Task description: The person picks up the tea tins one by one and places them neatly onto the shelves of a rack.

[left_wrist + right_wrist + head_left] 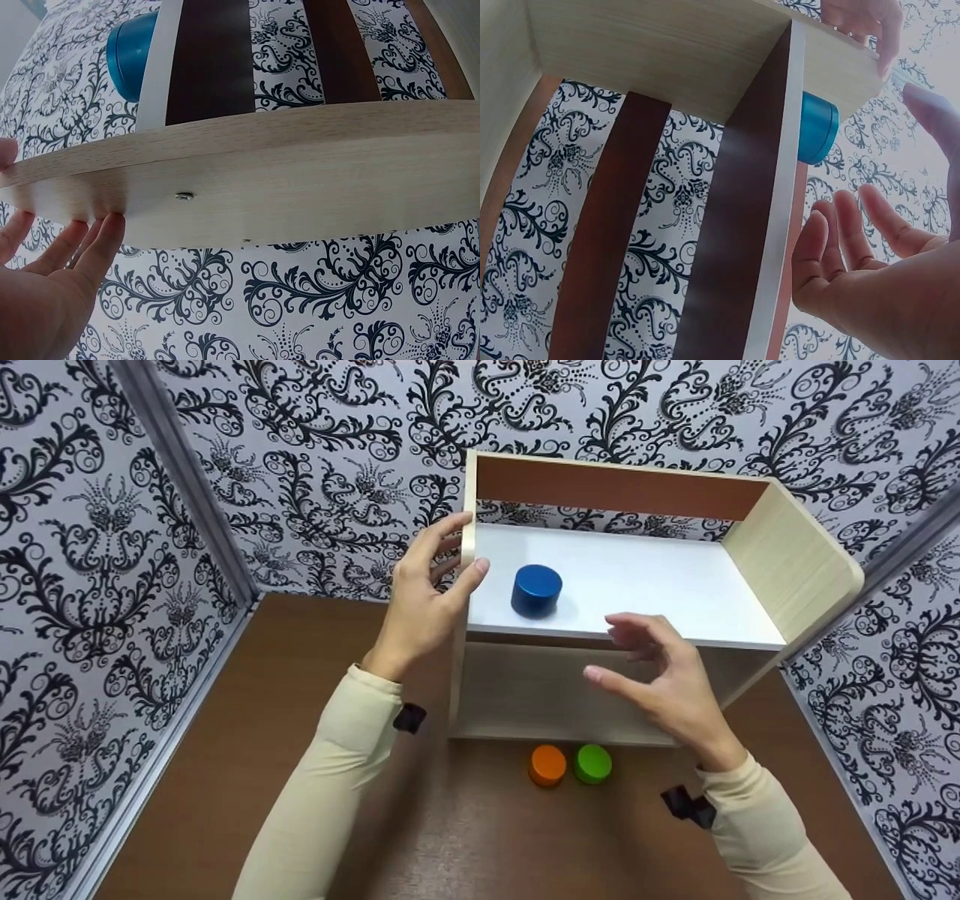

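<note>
A blue cylinder (pixel 536 591) stands on the white upper board of a small wooden shelf unit (pixel 600 690), near its left side. My left hand (pixel 427 600) grips the front edge of the unit's left side panel (pixel 470 510), thumb at the inner side and fingers against the outer face. In the left wrist view, the fingertips (pixel 112 225) press on that pale panel. My right hand (pixel 667 682) hovers in front of the white board, thumb and fingers apart and curved, holding nothing. The right wrist view has the blue cylinder (pixel 819 127) beyond the right fingertips.
An orange cylinder (pixel 547 766) and a green cylinder (pixel 593 764) stand side by side on the brown tabletop (pixel 465 832), before the unit's lower front edge. Patterned walls (pixel 330 480) enclose the back and sides. The right side panel (pixel 795 555) rises beyond my right hand.
</note>
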`<state>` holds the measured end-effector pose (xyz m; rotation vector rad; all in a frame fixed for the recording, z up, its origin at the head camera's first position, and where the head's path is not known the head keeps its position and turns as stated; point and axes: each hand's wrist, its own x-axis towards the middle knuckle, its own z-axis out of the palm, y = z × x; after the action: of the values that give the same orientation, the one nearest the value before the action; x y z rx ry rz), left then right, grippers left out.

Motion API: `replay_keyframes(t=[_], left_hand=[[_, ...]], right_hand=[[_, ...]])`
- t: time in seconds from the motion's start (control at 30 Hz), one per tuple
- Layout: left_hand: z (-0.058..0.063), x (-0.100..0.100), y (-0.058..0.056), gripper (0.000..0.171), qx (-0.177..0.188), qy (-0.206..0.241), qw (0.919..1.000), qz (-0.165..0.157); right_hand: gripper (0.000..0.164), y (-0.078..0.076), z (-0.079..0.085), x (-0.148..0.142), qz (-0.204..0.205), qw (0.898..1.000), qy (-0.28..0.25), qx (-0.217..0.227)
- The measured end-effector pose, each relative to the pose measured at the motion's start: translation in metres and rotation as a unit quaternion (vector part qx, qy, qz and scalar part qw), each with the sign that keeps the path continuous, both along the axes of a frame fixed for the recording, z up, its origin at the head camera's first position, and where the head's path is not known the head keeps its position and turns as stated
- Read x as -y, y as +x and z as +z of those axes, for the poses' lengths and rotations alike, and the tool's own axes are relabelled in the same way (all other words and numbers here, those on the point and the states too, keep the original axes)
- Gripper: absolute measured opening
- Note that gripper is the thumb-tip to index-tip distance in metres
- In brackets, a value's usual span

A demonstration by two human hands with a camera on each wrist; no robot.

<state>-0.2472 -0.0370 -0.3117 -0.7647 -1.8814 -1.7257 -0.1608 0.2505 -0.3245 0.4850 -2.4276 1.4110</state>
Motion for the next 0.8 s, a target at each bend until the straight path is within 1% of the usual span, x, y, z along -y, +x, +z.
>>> replay_keyframes(t=[0.17,0.3,0.47,0.57,0.8], left_hand=[[0.0,0.0,0.0,0.053,0.0,0.003,1.0,-0.002],[0.001,-0.001,0.0,0.053,0.002,0.001,1.0,-0.003],[0.001,-0.001,0.001,0.053,0.003,-0.001,1.0,-0.001],[0.0,0.0,0.001,0.053,0.002,-0.001,1.0,-0.001],[0.0,0.0,0.001,0.053,0.002,-0.004,1.0,0.0]], right_hand=[[0.058,0.006,-0.011,-0.007,0.0,1.0,-0.001,-0.008],[0.056,0.01,-0.025,-0.015,0.001,1.0,0.003,-0.009],[0.054,0.013,-0.049,-0.025,0.006,1.0,0.008,-0.006],[0.054,0.014,-0.065,-0.029,0.0,1.0,0.01,0.001],[0.055,0.013,-0.105,-0.041,-0.013,0.999,0.025,0.037]])
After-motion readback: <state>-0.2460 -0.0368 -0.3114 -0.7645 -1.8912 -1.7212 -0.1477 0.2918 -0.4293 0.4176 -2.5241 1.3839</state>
